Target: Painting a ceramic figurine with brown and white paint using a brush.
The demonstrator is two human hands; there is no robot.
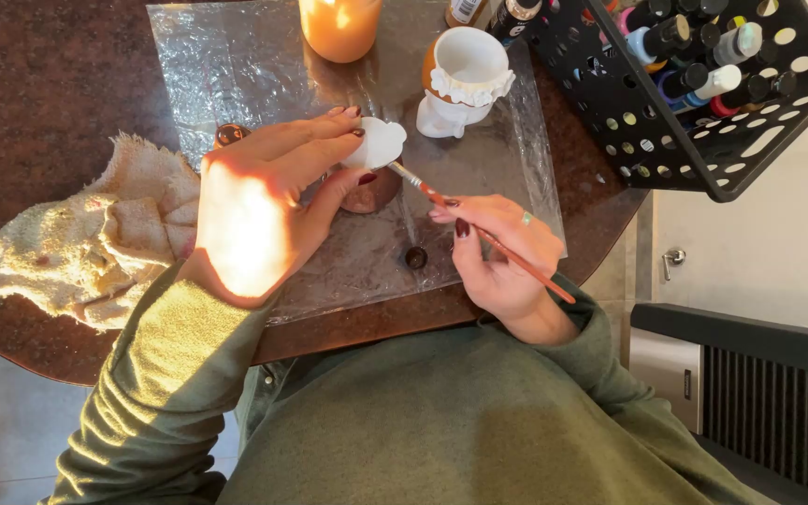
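Left hand: the left hand (254, 201) is curled round a small white ceramic piece (376, 142), fingers on top and thumb beneath, pinning it over a little copper-brown pot (371, 190).
Right hand: the right hand (502, 248) is pinched shut on a thin paintbrush (493, 236) with an orange-red handle, held like a pen; the handle slants back over the wrist.
Brush tip: the bristles touch the lower edge of the white ceramic piece.
Work surface: both hands are above a clear plastic sheet (236, 65) spread on a dark brown table (39, 84); a small dark round cap (416, 257) lies on the sheet just beside the right hand.
Further out: a white ceramic figurine pot (463, 79) stands beyond the brush, and an orange candle jar (339, 26) behind it.
Edges: a cream stained cloth (86, 248) lies left of the left wrist; a black perforated basket (694, 159) of paint bottles (713, 47) sits tilted at the right.
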